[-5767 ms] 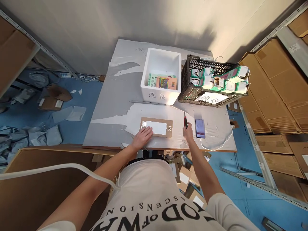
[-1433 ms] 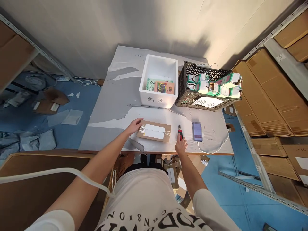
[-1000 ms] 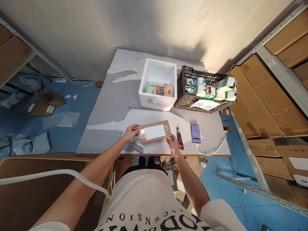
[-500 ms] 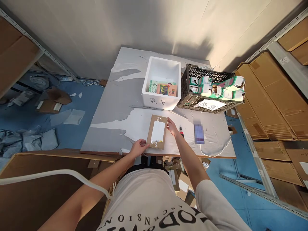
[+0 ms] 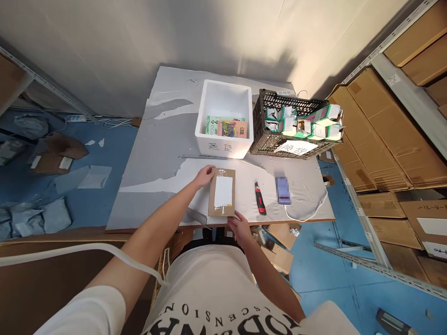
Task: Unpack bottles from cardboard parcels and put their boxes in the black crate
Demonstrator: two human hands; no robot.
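A flat brown cardboard box [image 5: 222, 190] with a white label and clear tape lies near the front edge of the table. My left hand [image 5: 204, 176] grips its far left corner, fingers curled over the edge. At the near right corner, my right hand [image 5: 240, 229] holds the box by its front edge, with some fingers hidden. A red and black utility knife [image 5: 260, 200] rests to the right of the box. Beyond it lies a blurred purple phone-like object [image 5: 283, 190] with a white cable attached.
Behind the box stands a white foam bin [image 5: 225, 148] containing printed green and orange packets [image 5: 232, 129]. A black plastic crate [image 5: 256, 125] full of small green and white boxes [image 5: 289, 125] is beside it. Shelves with large cartons [image 5: 373, 135] rise on the right.
My left hand has gone from the box's near left corner to its far left corner. My right hand has moved from the far right side to the near right corner, uncovering the knife.
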